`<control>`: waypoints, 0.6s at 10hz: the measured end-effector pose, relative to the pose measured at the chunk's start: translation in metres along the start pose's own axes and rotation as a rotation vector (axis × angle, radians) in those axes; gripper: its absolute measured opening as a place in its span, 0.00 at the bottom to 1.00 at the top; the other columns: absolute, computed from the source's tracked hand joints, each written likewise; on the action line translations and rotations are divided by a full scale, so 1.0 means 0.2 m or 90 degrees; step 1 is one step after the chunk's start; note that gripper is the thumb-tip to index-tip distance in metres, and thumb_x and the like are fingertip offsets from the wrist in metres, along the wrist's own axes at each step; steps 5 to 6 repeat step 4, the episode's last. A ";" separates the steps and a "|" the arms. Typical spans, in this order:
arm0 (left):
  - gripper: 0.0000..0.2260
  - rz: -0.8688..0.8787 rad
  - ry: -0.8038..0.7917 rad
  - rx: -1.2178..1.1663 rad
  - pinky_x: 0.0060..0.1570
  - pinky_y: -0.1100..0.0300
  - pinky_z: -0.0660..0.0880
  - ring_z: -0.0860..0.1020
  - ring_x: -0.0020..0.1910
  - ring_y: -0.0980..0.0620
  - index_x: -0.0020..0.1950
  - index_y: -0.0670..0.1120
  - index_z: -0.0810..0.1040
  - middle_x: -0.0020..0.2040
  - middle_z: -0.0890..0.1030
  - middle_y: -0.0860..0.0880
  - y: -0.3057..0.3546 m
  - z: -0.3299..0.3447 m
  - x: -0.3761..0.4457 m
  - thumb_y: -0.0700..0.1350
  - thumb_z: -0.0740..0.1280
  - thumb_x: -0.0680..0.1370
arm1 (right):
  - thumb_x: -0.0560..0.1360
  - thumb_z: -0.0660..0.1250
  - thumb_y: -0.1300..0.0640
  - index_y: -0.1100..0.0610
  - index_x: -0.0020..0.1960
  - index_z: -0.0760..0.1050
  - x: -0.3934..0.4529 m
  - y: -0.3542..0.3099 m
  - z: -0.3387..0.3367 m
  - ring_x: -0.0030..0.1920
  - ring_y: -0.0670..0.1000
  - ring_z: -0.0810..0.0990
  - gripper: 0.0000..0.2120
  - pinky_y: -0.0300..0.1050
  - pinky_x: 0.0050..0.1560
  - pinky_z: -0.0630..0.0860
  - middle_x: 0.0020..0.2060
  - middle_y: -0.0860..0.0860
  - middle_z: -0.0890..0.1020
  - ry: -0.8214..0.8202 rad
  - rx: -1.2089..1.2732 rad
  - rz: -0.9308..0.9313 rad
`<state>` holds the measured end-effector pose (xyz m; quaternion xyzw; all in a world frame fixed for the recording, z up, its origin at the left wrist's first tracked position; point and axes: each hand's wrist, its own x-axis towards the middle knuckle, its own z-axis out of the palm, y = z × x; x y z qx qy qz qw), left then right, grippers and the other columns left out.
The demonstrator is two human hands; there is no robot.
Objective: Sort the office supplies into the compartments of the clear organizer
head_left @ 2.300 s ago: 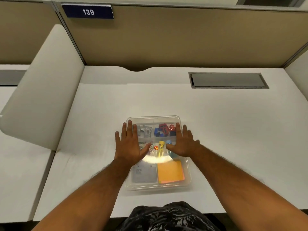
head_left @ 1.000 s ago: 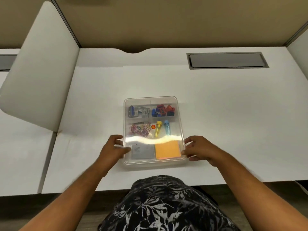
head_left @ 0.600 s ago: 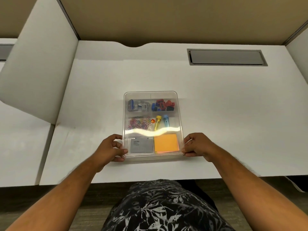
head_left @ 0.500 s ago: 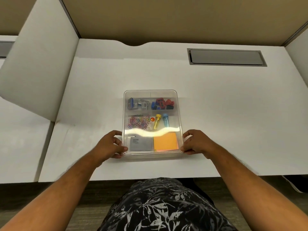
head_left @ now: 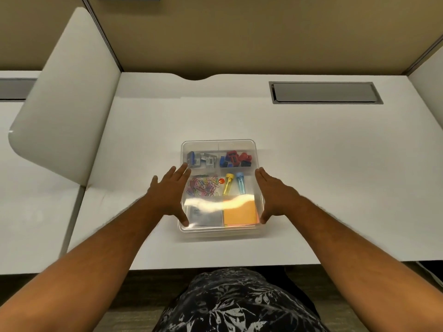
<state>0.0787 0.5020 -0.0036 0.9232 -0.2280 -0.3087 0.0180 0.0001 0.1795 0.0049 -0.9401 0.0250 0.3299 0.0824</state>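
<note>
The clear organizer [head_left: 219,143] sits on the white desk in front of me. Its far compartments hold staple boxes [head_left: 201,160] and red and blue sharpeners [head_left: 236,159]. The middle ones hold coloured paper clips [head_left: 203,186] and a yellow tube [head_left: 228,186] beside a blue tube [head_left: 240,185]. Nearest me lie a grey pad [head_left: 205,215] and orange sticky notes [head_left: 240,212]. My left hand [head_left: 171,191] lies flat against the left wall, fingers straight. My right hand [head_left: 272,192] lies flat against the right wall, fingers straight.
A white divider panel [head_left: 64,97] stands at the left of the desk. A grey cable hatch [head_left: 326,92] is set into the desk at the far right. A tan partition wall [head_left: 239,32] closes the back. The desk's front edge runs just below the organizer.
Both hands let go of the organizer's near corners and slid forward along its sides with fingers stretched out. The organizer stays on the desk.
</note>
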 end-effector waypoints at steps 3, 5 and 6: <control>0.73 -0.007 -0.023 0.002 0.76 0.35 0.57 0.43 0.82 0.42 0.82 0.50 0.36 0.83 0.38 0.49 0.07 -0.06 0.01 0.66 0.83 0.54 | 0.59 0.86 0.40 0.56 0.84 0.36 -0.03 -0.04 -0.01 0.84 0.58 0.44 0.74 0.66 0.79 0.59 0.84 0.53 0.40 0.010 -0.042 -0.008; 0.64 -0.002 0.067 -0.038 0.78 0.39 0.57 0.45 0.82 0.42 0.83 0.47 0.43 0.83 0.43 0.46 0.18 -0.13 0.04 0.68 0.80 0.61 | 0.65 0.79 0.33 0.53 0.85 0.40 -0.05 0.03 -0.04 0.84 0.55 0.46 0.65 0.63 0.80 0.58 0.85 0.51 0.43 0.081 0.002 -0.040; 0.64 -0.002 0.067 -0.038 0.78 0.39 0.57 0.45 0.82 0.42 0.83 0.47 0.43 0.83 0.43 0.46 0.18 -0.13 0.04 0.68 0.80 0.61 | 0.65 0.79 0.33 0.53 0.85 0.40 -0.05 0.03 -0.04 0.84 0.55 0.46 0.65 0.63 0.80 0.58 0.85 0.51 0.43 0.081 0.002 -0.040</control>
